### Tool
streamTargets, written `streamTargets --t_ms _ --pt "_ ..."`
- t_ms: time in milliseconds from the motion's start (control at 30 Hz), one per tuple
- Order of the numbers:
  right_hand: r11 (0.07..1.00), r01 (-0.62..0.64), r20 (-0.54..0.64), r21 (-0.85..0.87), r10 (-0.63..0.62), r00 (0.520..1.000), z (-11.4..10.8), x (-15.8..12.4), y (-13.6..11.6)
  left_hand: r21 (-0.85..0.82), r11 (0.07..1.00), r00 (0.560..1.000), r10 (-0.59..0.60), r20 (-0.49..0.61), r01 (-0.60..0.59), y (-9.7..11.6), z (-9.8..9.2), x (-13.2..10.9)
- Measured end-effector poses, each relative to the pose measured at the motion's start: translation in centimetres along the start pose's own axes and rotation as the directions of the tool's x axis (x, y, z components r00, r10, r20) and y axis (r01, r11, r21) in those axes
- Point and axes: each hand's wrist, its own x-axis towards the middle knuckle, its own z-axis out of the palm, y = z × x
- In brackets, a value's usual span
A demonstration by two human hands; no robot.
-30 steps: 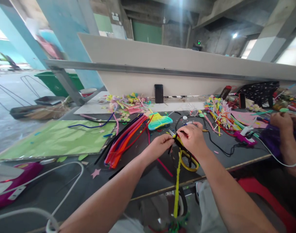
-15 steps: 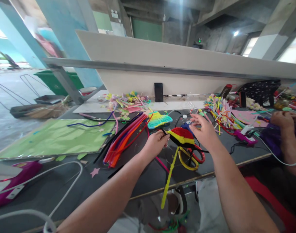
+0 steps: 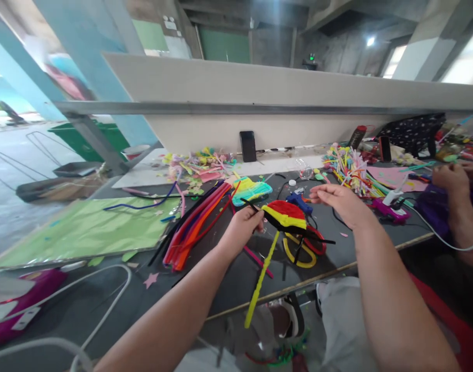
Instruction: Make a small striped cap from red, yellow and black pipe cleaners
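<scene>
My left hand (image 3: 242,227) is closed in a pinch on a pipe-cleaner piece (image 3: 286,216) with red, yellow and black bands, held above the dark table (image 3: 228,279). A long yellow pipe cleaner (image 3: 259,281) hangs down from it past the table edge. My right hand (image 3: 339,201) hovers to the right of the piece, fingers loosely curled and apart, holding nothing I can see. Under the piece lie yellow and red pipe-cleaner loops (image 3: 300,250). A blue glue gun (image 3: 298,201) lies just beyond.
A bundle of red, orange and black pipe cleaners (image 3: 193,227) lies left of my hands, beside a green sheet (image 3: 85,227). A phone (image 3: 247,146) leans on the white board. Colourful scraps (image 3: 348,168) pile at right, where another person's hand (image 3: 451,181) works.
My right hand let go of the piece and moved up and to the right. The left hand kept its pinch and turned the piece so its red and yellow face shows.
</scene>
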Motion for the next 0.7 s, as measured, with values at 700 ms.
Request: streamTargets --t_ms 700 --pt "0.740 -0.424 0.525 0.521 0.113 0.843 3.5 5.2 5.1 -0.386 0.875 0.949 -0.315 0.007 0.293 -0.6 0.5 7.0"
